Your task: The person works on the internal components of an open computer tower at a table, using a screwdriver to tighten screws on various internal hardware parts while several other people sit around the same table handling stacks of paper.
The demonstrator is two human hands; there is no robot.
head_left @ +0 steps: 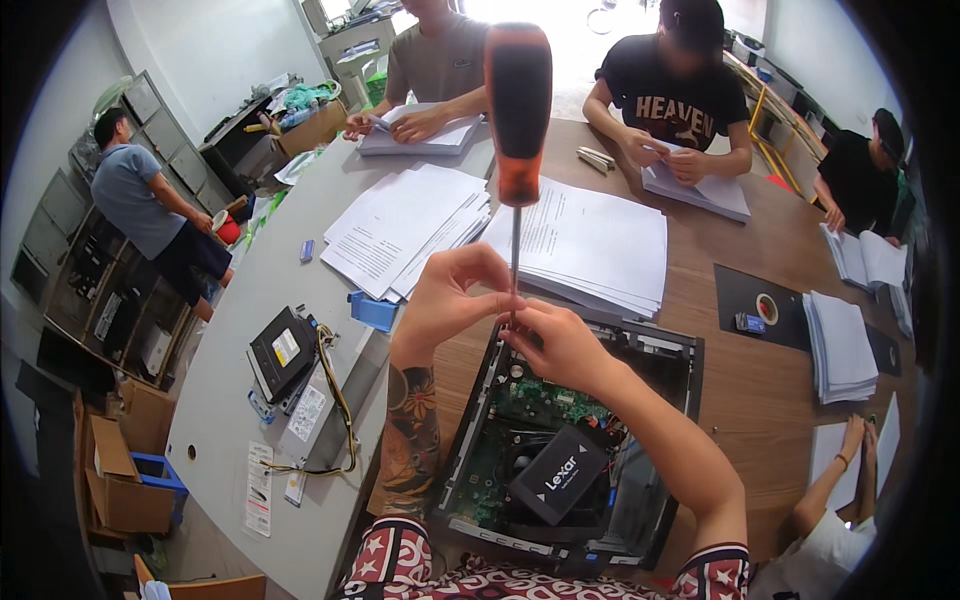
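An upright screwdriver with a black-and-orange handle (518,100) rises in the middle of the view. My left hand (455,300) pinches low on its shaft, and my right hand (555,345) is closed around the same lower part, fingertips touching the left's. Whether a small part is between the fingertips, I cannot tell. Beneath my hands lies an open computer chassis (685,400) with a green board (480,480), wires and a black rectangular drive (533,495) lying on top.
Paper stacks (590,240) cover the wooden table (750,450) beyond. A grey desk (215,410) on the left holds a power supply (310,420), an optical drive (280,355) and a blue bracket (370,310). Several co-workers handle paper around the table; another person (150,200) stands far left.
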